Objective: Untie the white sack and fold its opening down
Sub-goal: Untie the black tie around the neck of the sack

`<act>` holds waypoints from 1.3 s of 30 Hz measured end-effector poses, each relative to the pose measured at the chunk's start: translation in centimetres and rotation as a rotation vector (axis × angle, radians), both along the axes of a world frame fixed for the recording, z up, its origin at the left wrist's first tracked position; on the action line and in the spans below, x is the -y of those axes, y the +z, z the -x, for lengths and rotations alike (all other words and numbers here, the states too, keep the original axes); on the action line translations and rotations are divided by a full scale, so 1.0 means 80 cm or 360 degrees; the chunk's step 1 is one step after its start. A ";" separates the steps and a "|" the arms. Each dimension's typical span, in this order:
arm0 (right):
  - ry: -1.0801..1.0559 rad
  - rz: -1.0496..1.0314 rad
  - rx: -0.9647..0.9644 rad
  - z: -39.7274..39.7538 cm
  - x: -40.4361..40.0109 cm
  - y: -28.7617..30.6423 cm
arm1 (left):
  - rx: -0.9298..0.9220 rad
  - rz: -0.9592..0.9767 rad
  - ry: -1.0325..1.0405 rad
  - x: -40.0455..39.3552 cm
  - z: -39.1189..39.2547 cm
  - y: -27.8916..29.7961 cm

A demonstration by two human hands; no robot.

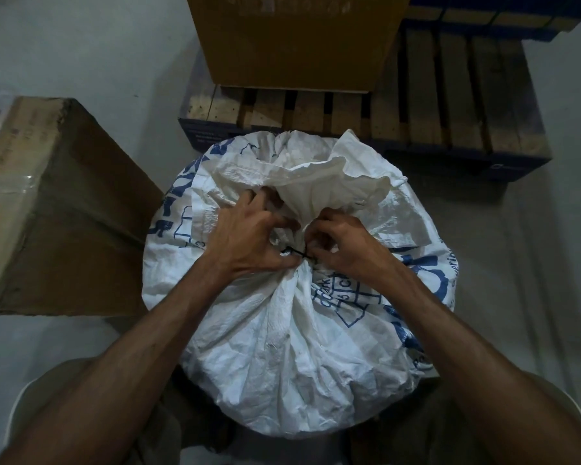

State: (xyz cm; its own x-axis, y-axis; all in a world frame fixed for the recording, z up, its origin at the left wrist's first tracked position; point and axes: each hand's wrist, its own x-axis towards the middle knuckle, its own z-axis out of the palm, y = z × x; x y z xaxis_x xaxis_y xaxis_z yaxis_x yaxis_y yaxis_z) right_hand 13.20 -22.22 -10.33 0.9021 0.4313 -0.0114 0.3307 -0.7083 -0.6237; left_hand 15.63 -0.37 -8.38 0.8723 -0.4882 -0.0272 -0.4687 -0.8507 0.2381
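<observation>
The white sack point(292, 330) stood on the floor between the person's knees, its neck bunched and bound by a dark tie point(294, 252). The left hand point(249, 239) gripped the gathered neck; the right hand point(341, 245) pinched the tie.

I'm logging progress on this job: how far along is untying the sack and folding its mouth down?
Early stage. Nothing looks finished: the white sack is gathered at its neck, and a dark tie sits there. In hand: the left hand and the right hand both work at that tie with curled fingers. Left to do: get the tie off, spread the bunched loose top, then fold it down.
</observation>
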 end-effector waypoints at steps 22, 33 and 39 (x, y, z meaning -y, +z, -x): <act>-0.0197 -0.0218 0.0202 0.005 -0.002 0.025 | -0.0388 0.1047 0.0264 -0.025 -0.012 0.033; -0.0662 -0.1009 -0.0528 0.014 -0.024 0.038 | -0.0215 0.0653 0.0103 0.000 0.012 0.036; -0.0695 -0.1080 -0.0409 0.015 -0.025 0.037 | 0.0102 0.0524 0.0122 0.008 0.019 0.034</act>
State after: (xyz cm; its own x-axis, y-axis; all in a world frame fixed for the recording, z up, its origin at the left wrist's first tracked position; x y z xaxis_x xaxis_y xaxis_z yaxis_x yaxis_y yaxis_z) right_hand 11.98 -20.25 -7.33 0.9941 0.0319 -0.1036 -0.0960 -0.1843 -0.9782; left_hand 14.11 -1.05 -5.70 0.9017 -0.3946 0.1769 -0.4292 -0.7665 0.4778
